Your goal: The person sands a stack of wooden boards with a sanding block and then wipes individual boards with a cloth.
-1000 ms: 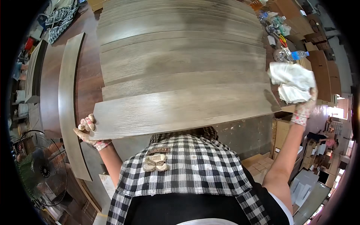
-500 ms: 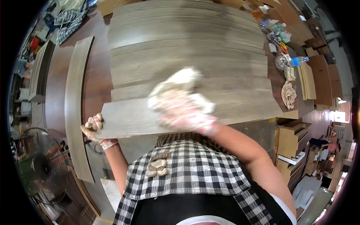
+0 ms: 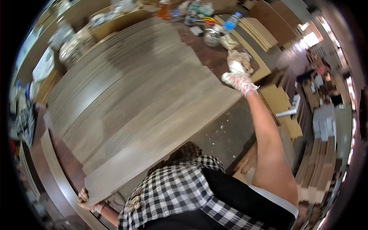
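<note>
My right hand (image 3: 242,81), in a white glove with pink marks, is stretched out to the far right past the planks. Its fingers are closed on a white rag (image 3: 236,68), right against a crumpled beige rag (image 3: 245,61). At the near left, my left hand (image 3: 87,201), gloved too, grips the end corner of the nearest grey wood-grain plank (image 3: 115,174) with curled fingers. Part of that hand is hidden by the plank. Beyond it, several similar planks (image 3: 126,88) lie overlapped in rows on the dark reddish-brown table (image 3: 197,50).
Bottles, including a blue-capped one (image 3: 232,22), stand at the far right beside yellow-and-red-handled scissors (image 3: 209,20). A single plank (image 3: 63,176) lies at the left. Cardboard boxes holding plastic-wrapped items (image 3: 119,19) line the far edge. Board stacks (image 3: 278,103) stand right of my arm.
My right hand has moved from the nearest plank, where it held the white rag, out to the beige rag at the right. My left hand stays at the plank's end. The view has turned.
</note>
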Tool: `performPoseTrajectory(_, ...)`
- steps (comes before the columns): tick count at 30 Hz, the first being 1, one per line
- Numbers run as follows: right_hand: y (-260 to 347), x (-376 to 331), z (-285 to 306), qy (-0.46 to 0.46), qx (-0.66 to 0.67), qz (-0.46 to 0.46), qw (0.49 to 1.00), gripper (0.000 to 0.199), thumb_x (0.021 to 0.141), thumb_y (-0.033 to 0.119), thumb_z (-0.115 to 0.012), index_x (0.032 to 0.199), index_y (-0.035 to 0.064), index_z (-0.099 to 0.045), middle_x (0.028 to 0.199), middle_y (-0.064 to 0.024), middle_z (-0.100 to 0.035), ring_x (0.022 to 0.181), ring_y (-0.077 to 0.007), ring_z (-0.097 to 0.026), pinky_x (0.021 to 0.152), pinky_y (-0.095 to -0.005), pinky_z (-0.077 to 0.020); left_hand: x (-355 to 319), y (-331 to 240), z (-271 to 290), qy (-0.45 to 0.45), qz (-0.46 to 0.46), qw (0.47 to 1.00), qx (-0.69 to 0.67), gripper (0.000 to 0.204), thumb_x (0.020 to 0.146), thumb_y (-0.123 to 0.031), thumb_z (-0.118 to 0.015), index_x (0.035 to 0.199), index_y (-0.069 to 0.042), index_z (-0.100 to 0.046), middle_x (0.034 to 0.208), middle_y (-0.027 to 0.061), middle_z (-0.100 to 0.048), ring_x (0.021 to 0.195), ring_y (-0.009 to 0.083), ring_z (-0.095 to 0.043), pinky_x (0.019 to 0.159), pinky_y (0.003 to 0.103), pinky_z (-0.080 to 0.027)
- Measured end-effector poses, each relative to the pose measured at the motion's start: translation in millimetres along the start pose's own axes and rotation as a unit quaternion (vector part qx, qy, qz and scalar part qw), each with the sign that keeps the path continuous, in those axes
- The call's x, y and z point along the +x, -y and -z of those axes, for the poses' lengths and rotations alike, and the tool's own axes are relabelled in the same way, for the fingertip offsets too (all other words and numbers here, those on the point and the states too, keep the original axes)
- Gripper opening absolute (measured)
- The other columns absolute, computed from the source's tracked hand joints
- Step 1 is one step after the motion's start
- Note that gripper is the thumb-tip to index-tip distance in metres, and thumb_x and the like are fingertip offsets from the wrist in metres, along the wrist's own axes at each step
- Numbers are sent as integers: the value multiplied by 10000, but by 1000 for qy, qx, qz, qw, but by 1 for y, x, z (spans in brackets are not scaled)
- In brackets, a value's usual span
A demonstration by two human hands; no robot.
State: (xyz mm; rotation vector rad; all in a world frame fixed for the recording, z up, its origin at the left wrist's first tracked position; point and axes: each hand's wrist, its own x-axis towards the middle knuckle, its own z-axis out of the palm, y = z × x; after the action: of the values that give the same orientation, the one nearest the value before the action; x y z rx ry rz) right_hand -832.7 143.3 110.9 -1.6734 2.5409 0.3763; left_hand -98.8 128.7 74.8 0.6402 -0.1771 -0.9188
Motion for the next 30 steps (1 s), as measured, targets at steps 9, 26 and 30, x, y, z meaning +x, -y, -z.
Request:
performPoseTrajectory(9,37,-126,-82,93,590,99,796,164,794,228,-567,866,92,-624,820,-32,-638,788,-169,-609,749,-312,-493,40,-18,-8,-114,-82,968,209,318,861,-303,-431,788,-41,-595,508,-10,-307,470,149,-326,502,299,-336)
performPoseTrajectory(26,304,-116,-88,303,830,300,359,444,885,297,-484,1210,0,-436,1237,-50,-443,1159,-122,-376,987,-268,-305,-26,-82,-33,-165,-138,934,287,299,889,-339,-442,869,-46,-497,665,18,-438,499,137,-403,446,263,-367)
performPoseTrajectory(30,330,-119,-5,377,715,386,444,428,875,282,-498,1214,28,-436,1218,-65,-456,1139,-138,-402,964,-279,-335,-18,-103,30,-184,-64,962,190,339,863,-375,-449,853,-40,-496,543,2,-369,464,125,-351,411,286,-351)
